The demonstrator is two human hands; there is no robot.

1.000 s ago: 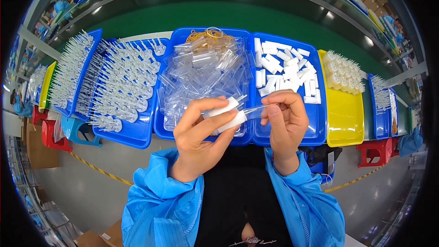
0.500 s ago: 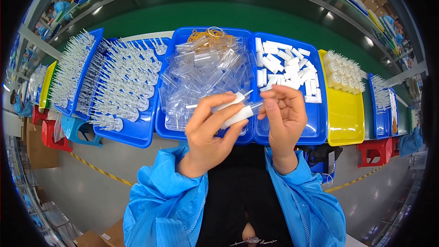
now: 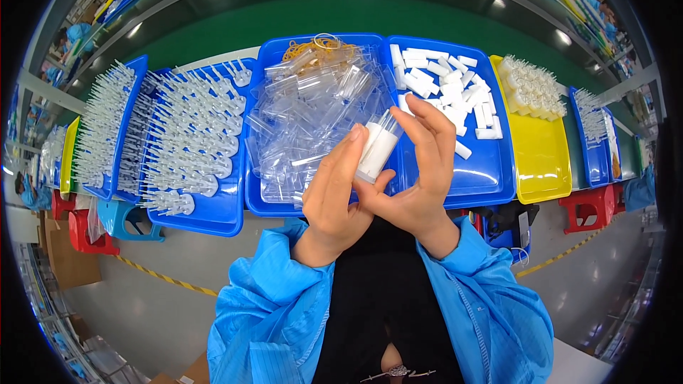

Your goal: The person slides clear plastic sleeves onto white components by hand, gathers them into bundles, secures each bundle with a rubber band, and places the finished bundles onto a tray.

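Between my two hands, above the front edges of the two middle trays, is a small bundle of white tubular pieces with clear plastic ends (image 3: 378,148). The pieces stand tilted side by side, clear tips pointing up. My left hand (image 3: 336,195) is closed along the bundle's left side, fingers straight and pressed against it. From the right, my right hand (image 3: 420,178) grips it, with the thumb near its lower end and curved fingertips at its clear top. How many pieces there are, I cannot tell.
A blue tray (image 3: 253,171) holds clear plastic sleeves and yellow rubber bands (image 3: 313,53). Right of it, another blue tray (image 3: 491,185) holds loose white pieces (image 3: 455,92). A yellow tray (image 3: 544,171) carries bundled clear-tipped pieces. Spiky translucent parts (image 3: 192,121) fill trays at left.
The white pieces, earlier apart in my left hand, now stand together and more upright between both hands. My right hand has moved left and closed on them.
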